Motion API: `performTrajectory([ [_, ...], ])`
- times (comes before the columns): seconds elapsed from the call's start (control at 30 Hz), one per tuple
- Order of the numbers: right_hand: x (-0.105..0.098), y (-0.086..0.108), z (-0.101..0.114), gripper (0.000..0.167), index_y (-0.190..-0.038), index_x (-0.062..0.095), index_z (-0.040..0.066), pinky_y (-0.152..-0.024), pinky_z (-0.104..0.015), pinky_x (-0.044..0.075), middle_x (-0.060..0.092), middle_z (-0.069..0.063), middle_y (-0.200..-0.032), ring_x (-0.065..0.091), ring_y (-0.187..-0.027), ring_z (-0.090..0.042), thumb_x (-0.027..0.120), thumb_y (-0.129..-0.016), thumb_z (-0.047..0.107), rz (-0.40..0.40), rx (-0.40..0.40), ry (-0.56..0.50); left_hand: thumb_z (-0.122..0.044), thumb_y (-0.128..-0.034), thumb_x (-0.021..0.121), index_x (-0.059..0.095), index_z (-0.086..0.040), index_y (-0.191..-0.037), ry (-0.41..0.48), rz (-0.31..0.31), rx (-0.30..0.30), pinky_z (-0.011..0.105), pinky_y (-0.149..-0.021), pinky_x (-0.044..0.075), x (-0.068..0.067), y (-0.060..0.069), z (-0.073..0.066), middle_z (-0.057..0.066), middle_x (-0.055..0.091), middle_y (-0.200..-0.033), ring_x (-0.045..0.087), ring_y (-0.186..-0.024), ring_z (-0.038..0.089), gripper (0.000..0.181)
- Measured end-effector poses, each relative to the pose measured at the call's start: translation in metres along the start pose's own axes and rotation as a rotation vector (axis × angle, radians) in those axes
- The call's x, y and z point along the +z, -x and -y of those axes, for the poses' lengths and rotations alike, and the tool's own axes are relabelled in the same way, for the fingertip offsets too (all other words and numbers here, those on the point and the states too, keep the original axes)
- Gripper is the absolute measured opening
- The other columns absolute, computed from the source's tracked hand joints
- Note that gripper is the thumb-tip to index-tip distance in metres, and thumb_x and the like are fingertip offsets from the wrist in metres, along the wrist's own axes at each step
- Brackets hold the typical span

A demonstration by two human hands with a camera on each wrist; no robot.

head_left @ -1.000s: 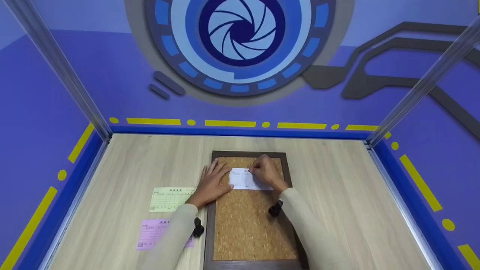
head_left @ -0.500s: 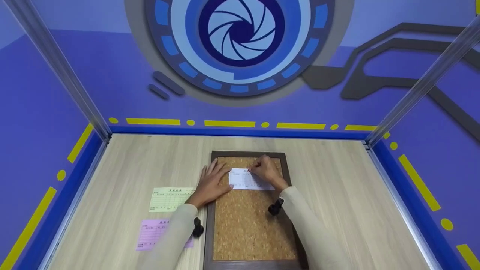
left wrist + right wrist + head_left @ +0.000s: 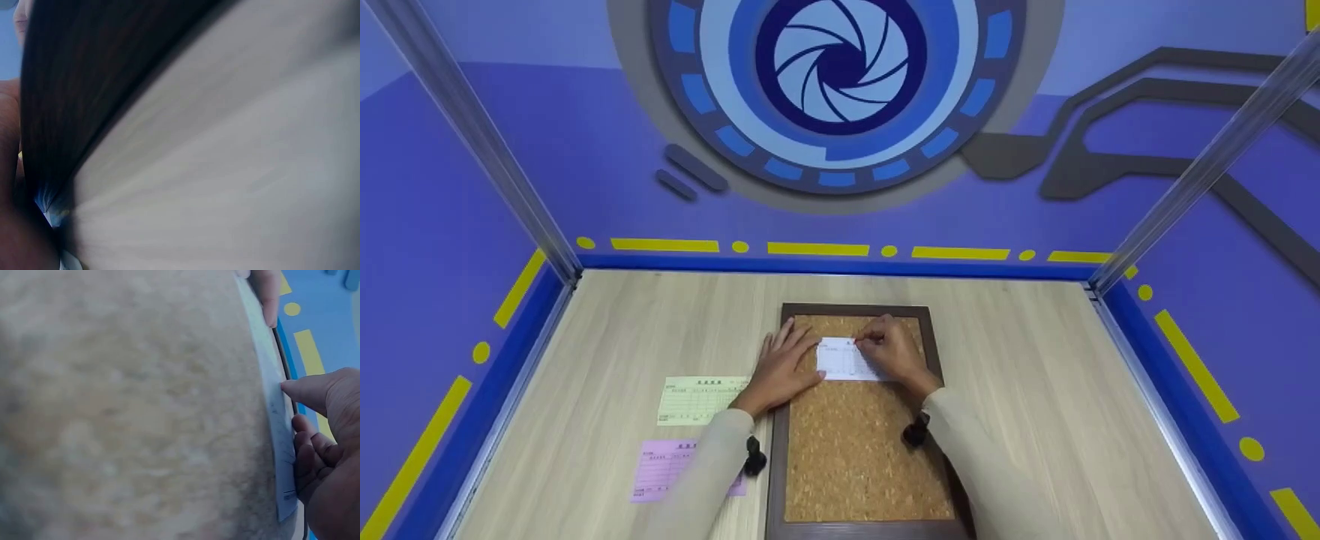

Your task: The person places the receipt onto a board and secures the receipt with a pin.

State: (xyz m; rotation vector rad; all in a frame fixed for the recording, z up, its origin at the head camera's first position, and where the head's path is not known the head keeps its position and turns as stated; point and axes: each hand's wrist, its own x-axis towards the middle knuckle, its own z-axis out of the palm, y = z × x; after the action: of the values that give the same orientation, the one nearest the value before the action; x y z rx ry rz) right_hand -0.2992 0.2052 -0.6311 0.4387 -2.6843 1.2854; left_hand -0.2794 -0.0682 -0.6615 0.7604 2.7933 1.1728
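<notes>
A white printed slip (image 3: 836, 364) lies across the upper part of a brown-framed corkboard (image 3: 862, 457). My left hand (image 3: 781, 371) rests flat over the board's left edge, fingers spread, its thumb and index finger touching the slip's left side. At the slip's top edge, my right hand (image 3: 894, 349) pinches a small red pin (image 3: 855, 341), mostly hidden by the fingertips. The right hand covers the slip's right part. In the right wrist view, the thumb (image 3: 306, 391) meets the slip (image 3: 275, 416) and the other fingers are curled. The left wrist view shows mostly blurred table and dark frame (image 3: 101, 67).
Left of the board, a green printed slip (image 3: 697, 401) and a purple one (image 3: 660, 469) lie on the wooden table (image 3: 1080, 412). The left forearm partly covers both. Blue walls with yellow marks (image 3: 817, 248) enclose the table at back and sides.
My right wrist has turned slightly and dropped a little, while its fingertips stay at the same spot on the slip. The left hand keeps its place.
</notes>
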Motion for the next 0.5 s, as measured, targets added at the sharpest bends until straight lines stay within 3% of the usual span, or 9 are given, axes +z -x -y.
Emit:
performTrajectory([
  [0.33, 0.0014, 0.0029, -0.0082, 0.016, -0.098, 0.086, 0.01, -0.087, -0.037, 0.054, 0.073, -0.001, -0.101, 0.065, -0.098, -0.019, 0.079, -0.093, -0.004, 0.004, -0.012, -0.009, -0.046, -0.097, 0.076, 0.058, -0.016, -0.16, 0.004, 0.001, 0.003, 0.074, -0.13, 0.002, 0.0006, 0.0014, 0.0015, 0.014, 0.041, -0.175, 0.012, -0.169, 0.042, 0.072],
  [0.5, 0.0002, 0.0034, -0.0084, 0.016, -0.099, 0.087, 0.014, -0.086, -0.036, 0.054, 0.07, 0.002, -0.102, 0.064, -0.098, -0.017, 0.079, -0.095, 0.0, 0.011, 0.039, -0.016, -0.043, -0.0982, 0.075, 0.058, -0.014, -0.159, -0.015, 0.006, -0.002, 0.075, -0.129, 0.003, -0.0021, 0.0013, -0.0033, 0.015, 0.041, -0.174, 0.013, -0.168, 0.044, 0.07],
])
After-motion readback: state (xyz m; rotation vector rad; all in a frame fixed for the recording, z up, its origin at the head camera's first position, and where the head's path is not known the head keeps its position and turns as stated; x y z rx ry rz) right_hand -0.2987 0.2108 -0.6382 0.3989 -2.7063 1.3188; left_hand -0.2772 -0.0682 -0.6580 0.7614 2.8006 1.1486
